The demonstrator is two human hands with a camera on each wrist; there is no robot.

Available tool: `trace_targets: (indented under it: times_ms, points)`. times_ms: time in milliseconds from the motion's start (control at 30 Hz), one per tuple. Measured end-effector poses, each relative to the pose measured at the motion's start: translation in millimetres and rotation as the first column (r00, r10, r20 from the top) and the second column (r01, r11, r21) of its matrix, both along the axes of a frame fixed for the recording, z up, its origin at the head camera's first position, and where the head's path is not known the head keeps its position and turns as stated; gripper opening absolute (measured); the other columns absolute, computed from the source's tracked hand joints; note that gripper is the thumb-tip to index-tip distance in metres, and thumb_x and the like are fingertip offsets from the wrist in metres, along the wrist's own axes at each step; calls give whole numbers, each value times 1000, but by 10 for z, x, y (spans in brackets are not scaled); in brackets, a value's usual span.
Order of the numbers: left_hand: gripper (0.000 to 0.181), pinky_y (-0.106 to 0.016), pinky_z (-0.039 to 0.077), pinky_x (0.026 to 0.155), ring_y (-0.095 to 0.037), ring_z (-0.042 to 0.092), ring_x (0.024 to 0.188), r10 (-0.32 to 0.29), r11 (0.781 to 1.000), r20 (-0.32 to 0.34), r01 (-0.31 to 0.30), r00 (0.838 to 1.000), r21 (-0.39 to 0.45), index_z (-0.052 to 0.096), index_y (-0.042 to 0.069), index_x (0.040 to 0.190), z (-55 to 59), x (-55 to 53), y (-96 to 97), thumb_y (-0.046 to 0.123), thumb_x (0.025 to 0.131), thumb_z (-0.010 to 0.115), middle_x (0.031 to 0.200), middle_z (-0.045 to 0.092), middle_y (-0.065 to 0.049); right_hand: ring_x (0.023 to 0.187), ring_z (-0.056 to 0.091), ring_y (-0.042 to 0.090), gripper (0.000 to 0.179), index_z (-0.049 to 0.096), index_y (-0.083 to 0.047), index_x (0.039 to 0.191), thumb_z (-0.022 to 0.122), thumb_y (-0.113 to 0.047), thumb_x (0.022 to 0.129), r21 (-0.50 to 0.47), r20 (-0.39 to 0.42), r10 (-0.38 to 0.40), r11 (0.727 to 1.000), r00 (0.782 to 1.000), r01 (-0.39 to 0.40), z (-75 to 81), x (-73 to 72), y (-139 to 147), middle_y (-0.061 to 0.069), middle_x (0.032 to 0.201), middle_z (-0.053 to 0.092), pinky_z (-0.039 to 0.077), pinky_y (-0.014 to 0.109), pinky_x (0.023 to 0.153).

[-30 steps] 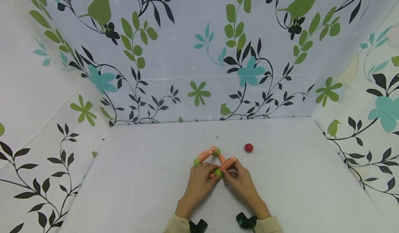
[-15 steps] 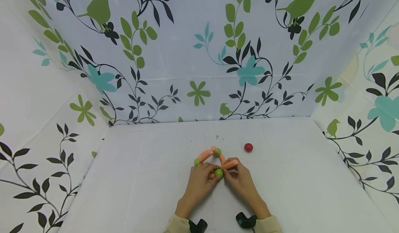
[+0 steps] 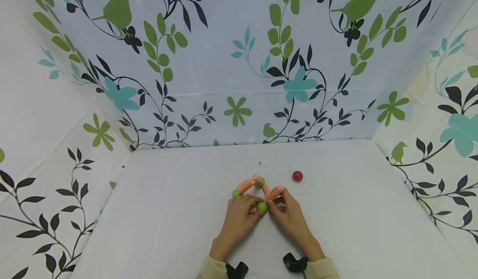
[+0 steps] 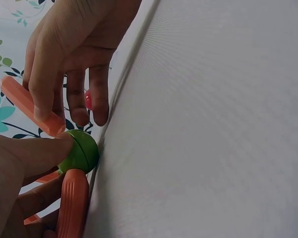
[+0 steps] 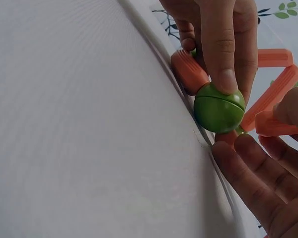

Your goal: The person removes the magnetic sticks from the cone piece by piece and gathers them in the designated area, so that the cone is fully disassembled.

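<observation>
Near the middle of the table, my left hand [image 3: 240, 214] grips a green ball [image 3: 262, 207], its thumb pressed on the ball in the left wrist view. An orange ribbed stick [image 4: 72, 203] joins that ball. My right hand [image 3: 291, 216] pinches another orange stick [image 5: 275, 124] between thumb and fingers. In the right wrist view a gap shows between this stick's end and the held ball. Beyond the hands, more orange sticks [image 3: 245, 186] and green balls [image 3: 259, 182] form a linked, bent frame. My left fingers cover part of it.
A red ball [image 3: 297, 176] lies on the white table [image 3: 179, 212], behind and right of the hands. Small dark specks [image 3: 260, 163] dot the cloth further back. A leaf-and-bird patterned cloth [image 3: 209, 75] walls the back and sides.
The stick in my right hand tipped flatter and its end came away from the held green ball, then it tilted up again. My left hand has stayed in place.
</observation>
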State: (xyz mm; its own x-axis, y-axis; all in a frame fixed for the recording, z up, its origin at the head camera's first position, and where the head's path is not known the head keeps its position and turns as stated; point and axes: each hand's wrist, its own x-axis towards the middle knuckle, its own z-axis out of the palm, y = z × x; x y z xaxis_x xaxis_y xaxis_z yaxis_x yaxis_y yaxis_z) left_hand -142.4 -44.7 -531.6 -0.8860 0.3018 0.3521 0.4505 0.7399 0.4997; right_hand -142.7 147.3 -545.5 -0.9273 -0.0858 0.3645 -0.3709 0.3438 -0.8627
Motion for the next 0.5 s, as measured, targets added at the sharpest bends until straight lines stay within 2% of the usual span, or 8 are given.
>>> trace_targets:
  times_ms: [200, 367, 500]
  points:
    - [30, -35, 39, 83, -16, 67, 106, -5, 1000, 10, 5, 1000, 5, 76, 26, 115, 2, 1, -12, 32, 87, 84, 111, 77, 7, 89, 70, 10, 20, 63, -12, 114, 74, -15, 98, 38, 66, -63, 997, 996, 61, 29, -1, 31, 4, 111, 70, 58, 22, 67]
    - [31, -33, 38, 82, -16, 66, 106, -19, 1000, 21, 18, 1000, 10, 76, 26, 116, 8, 2, -25, 31, 86, 84, 111, 77, 7, 86, 69, 9, 28, 64, -10, 124, 74, -15, 98, 60, 33, -77, 995, 997, 75, 11, -16, 71, 7, 114, 71, 58, 23, 65]
    - [31, -33, 37, 82, -15, 65, 106, -38, 999, 32, 37, 999, 24, 76, 26, 116, -8, -13, -43, 29, 86, 84, 111, 77, 7, 86, 68, 9, 27, 65, -11, 126, 72, -14, 99, 85, 4, -94, 992, 996, 94, 6, -29, 117, 6, 116, 70, 58, 23, 66]
